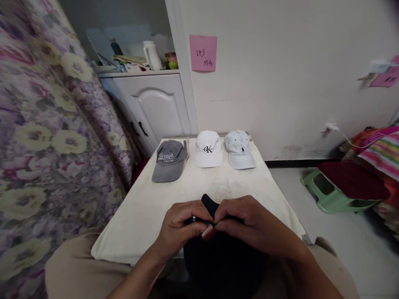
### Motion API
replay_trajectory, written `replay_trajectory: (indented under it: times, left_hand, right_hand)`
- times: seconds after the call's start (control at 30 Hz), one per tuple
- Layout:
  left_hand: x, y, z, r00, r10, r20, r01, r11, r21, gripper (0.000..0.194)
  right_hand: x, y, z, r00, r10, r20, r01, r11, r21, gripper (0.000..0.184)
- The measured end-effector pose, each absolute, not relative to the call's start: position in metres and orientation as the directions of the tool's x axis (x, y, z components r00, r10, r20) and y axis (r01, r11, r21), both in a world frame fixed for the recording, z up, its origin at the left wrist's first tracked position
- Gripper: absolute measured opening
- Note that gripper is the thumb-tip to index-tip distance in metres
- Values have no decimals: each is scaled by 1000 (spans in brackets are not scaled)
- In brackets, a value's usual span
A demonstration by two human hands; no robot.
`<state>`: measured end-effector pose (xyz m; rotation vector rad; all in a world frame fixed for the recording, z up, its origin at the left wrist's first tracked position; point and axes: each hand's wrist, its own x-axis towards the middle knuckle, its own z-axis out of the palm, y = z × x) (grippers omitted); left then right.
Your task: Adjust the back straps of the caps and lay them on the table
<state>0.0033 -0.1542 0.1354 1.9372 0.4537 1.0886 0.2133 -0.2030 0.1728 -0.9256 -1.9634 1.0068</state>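
Note:
A black cap point(224, 261) is held over my lap at the table's near edge, its upper part rising between my hands. My left hand point(183, 224) is closed, pinching the cap's strap; a small red-and-white tag point(208, 232) and a bit of shiny metal show at its fingers. Right beside it, my right hand point(246, 220) pinches the cap's dark edge, the fingertips of both hands nearly touching. Beyond them on the cloth lie a grey cap point(170, 162), a white cap point(208, 149) with black letters and a pale blue cap point(240, 149).
A cream cloth point(143, 220) covers the table. Floral curtain point(71, 158) hangs at left, beside a white cabinet point(156, 104) holding a white jug point(152, 56). A pink note point(203, 53) is on the wall. At right stands a green stool point(324, 191) with a dark red top.

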Motion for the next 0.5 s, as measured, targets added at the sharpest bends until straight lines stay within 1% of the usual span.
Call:
replay_trajectory:
  times: [0.13, 0.3, 0.4, 0.5]
  left_hand:
    - [4, -154, 134, 547, 676, 493, -76, -546, 834, 9]
    - [3, -153, 133, 517, 731, 445, -59, -488, 871, 7]
    - [2, -153, 133, 528, 729, 435, -58, -480, 875, 9]
    - [2, -154, 133, 540, 730, 419, -53, -467, 882, 11]
  right_hand:
    - [216, -205, 174, -484, 836, 257, 282, 427, -859, 12]
    - [220, -208, 176, -484, 853, 194, 272, 357, -894, 12]
    - [218, -206, 174, -480, 856, 194, 238, 339, -910, 8]
    - [215, -204, 172, -478, 853, 210, 211, 343, -915, 9]
